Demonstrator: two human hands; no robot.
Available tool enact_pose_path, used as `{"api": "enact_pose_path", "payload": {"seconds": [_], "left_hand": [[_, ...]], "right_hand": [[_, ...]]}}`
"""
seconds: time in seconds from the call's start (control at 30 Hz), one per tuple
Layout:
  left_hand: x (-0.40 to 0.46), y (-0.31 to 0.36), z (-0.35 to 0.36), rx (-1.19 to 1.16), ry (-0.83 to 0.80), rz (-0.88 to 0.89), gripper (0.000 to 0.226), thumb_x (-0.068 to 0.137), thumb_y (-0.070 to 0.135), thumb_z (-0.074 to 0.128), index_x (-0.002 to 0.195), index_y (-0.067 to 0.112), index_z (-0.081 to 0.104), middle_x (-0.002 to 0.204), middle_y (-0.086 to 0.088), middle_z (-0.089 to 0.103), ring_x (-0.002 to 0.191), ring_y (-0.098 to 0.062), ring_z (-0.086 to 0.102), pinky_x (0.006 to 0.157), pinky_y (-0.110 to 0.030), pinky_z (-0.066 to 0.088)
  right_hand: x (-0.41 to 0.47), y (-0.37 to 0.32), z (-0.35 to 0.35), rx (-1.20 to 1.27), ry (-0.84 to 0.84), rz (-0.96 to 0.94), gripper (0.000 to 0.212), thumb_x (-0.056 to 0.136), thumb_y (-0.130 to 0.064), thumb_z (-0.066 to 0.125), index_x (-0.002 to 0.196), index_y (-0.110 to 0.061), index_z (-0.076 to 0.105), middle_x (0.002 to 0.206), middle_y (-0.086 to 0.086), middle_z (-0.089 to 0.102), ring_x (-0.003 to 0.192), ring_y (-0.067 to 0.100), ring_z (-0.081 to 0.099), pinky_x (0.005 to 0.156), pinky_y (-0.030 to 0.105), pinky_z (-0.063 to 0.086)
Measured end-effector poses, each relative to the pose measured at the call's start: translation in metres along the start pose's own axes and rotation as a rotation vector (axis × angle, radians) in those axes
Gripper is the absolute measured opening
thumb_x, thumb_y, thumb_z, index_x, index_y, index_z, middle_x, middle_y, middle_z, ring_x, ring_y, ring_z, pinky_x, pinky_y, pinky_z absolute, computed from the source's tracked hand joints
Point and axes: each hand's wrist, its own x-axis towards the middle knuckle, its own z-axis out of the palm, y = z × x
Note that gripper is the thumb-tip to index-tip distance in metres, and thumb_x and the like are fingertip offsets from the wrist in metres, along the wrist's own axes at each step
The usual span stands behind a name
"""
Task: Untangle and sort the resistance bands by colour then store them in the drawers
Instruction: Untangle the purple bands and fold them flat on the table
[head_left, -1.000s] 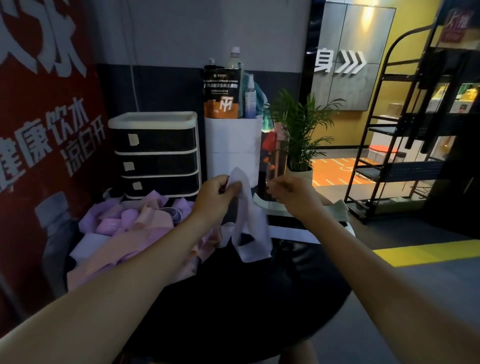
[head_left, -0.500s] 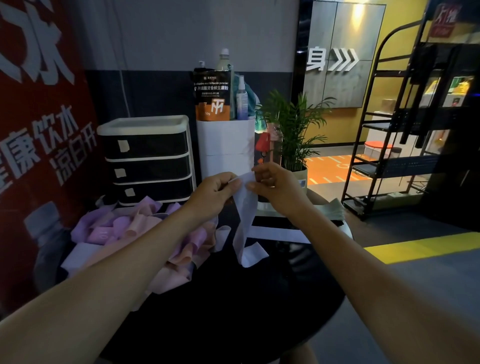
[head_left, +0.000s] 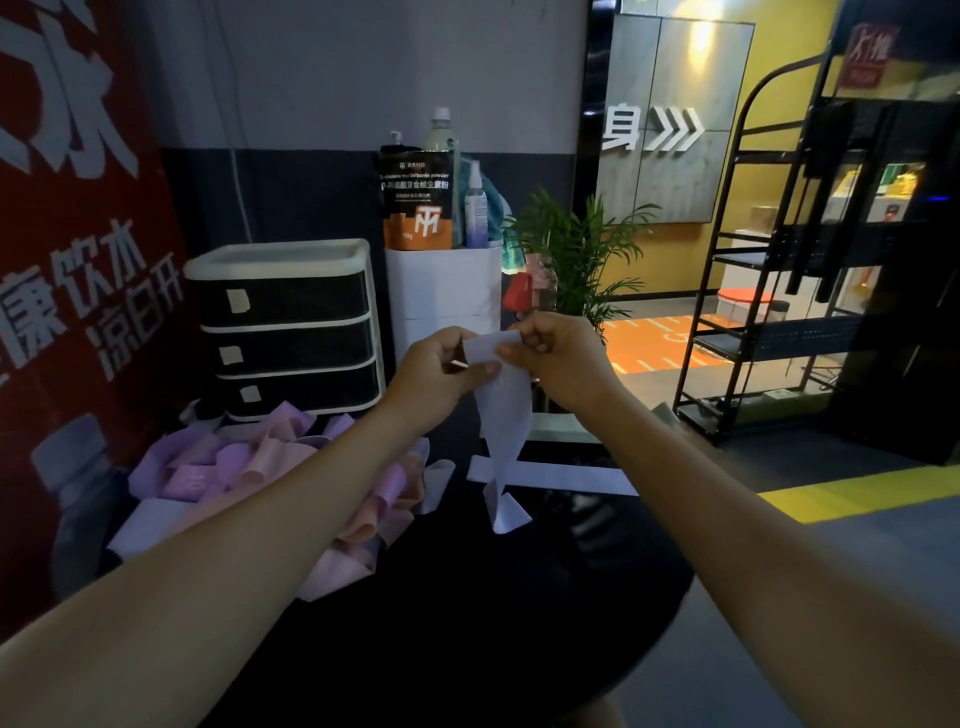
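Observation:
A pale lavender resistance band (head_left: 505, 415) hangs in front of me over the round black table (head_left: 467, 623), its lower end folded on the tabletop. My left hand (head_left: 436, 366) and my right hand (head_left: 558, 353) both pinch its top end, close together. A tangled heap of purple and pink bands (head_left: 249, 467) lies at the table's left. Behind the heap stands a three-drawer unit (head_left: 291, 332), black with a white frame, all drawers shut. Another pale band (head_left: 566, 475) lies flat at the table's far right.
A white box (head_left: 444, 291) carrying a powder pouch, bottles and a spray stands right of the drawers. A potted plant (head_left: 576, 249) is behind my hands. A black metal rack (head_left: 779, 291) stands on the floor to the right. A red printed wall borders the left.
My right hand moved left from apart and now pinches the band's top beside my left hand. The band was lifted, so it hangs longer and straighter.

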Motion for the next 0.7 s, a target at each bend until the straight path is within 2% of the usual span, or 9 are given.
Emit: {"api": "enact_pose_path", "payload": {"seconds": [0.17,0.27,0.3,0.37,0.4,0.47,0.57,0.63,0.7], "left_hand": [[0.014,0.005,0.01,0.044,0.003,0.031,0.008,0.086,0.009,0.064,0.085,0.015,0.06,0.081,-0.005,0.063,0.075,-0.017,0.058,0.073,-0.033,0.05],[0.025,0.011,0.014,0.048,0.0,0.058,0.007,0.086,0.006,0.063,0.092,0.01,0.061,0.083,-0.008,0.063,0.075,-0.018,0.058,0.075,-0.036,0.052],[0.03,0.013,0.015,0.035,0.002,0.062,0.01,0.086,0.003,0.063,0.091,0.012,0.06,0.082,-0.006,0.063,0.075,-0.019,0.058,0.076,-0.037,0.053],[0.039,0.019,0.014,-0.014,0.016,0.056,0.014,0.087,0.001,0.061,0.089,0.014,0.059,0.083,-0.003,0.062,0.08,-0.021,0.059,0.079,-0.039,0.053],[0.044,0.022,0.013,-0.038,0.025,0.051,0.015,0.087,0.001,0.06,0.088,0.016,0.059,0.084,-0.003,0.062,0.083,-0.022,0.059,0.08,-0.038,0.053],[0.05,0.026,0.012,-0.104,0.053,0.032,0.015,0.089,0.002,0.058,0.087,0.017,0.059,0.086,-0.003,0.062,0.084,-0.019,0.059,0.077,-0.032,0.054],[0.057,0.025,0.006,-0.255,0.15,-0.036,0.015,0.091,0.002,0.054,0.09,0.016,0.058,0.091,-0.001,0.062,0.081,-0.012,0.06,0.069,-0.02,0.054],[0.06,0.019,0.0,-0.331,0.233,-0.102,0.014,0.092,0.002,0.052,0.094,0.015,0.057,0.095,-0.001,0.062,0.083,-0.011,0.06,0.068,-0.019,0.053],[0.062,0.007,-0.008,-0.355,0.322,-0.177,0.015,0.093,0.003,0.051,0.096,0.016,0.056,0.103,-0.004,0.061,0.086,-0.013,0.06,0.069,-0.022,0.052]], "right_hand": [[0.005,-0.001,-0.009,-0.051,0.01,0.015,0.008,0.083,-0.012,0.068,0.081,-0.013,0.061,0.064,-0.005,0.048,0.061,0.01,0.043,0.062,0.024,0.04],[0.007,0.001,-0.016,-0.064,-0.025,0.021,0.017,0.083,-0.015,0.069,0.095,-0.003,0.065,0.07,0.001,0.056,0.064,0.013,0.048,0.059,0.016,0.04],[0.007,0.004,-0.017,-0.041,-0.06,0.036,0.023,0.082,-0.014,0.07,0.099,0.0,0.065,0.078,0.006,0.061,0.069,0.018,0.053,0.064,0.019,0.045],[0.005,0.016,-0.017,0.029,-0.142,0.123,0.026,0.079,-0.011,0.073,0.099,0.003,0.065,0.093,0.018,0.068,0.087,0.033,0.063,0.083,0.039,0.054],[0.003,0.023,-0.016,0.033,-0.177,0.175,0.023,0.077,-0.01,0.074,0.094,0.003,0.065,0.095,0.021,0.068,0.092,0.037,0.063,0.088,0.048,0.052],[0.0,0.036,-0.016,-0.017,-0.225,0.245,0.023,0.076,-0.012,0.075,0.088,0.005,0.065,0.095,0.024,0.067,0.093,0.038,0.063,0.089,0.052,0.051],[-0.01,0.051,-0.019,-0.095,-0.356,0.307,0.017,0.081,-0.012,0.071,0.085,0.003,0.063,0.088,0.018,0.065,0.081,0.027,0.061,0.074,0.038,0.051],[-0.017,0.061,-0.024,-0.143,-0.446,0.354,0.023,0.085,-0.011,0.067,0.067,-0.009,0.053,0.066,0.003,0.053,0.06,0.014,0.049,0.058,0.023,0.038],[-0.023,0.074,-0.032,-0.241,-0.491,0.366,0.034,0.087,-0.012,0.063,0.06,-0.014,0.043,0.059,-0.002,0.039,0.054,0.009,0.035,0.052,0.02,0.026]]}}
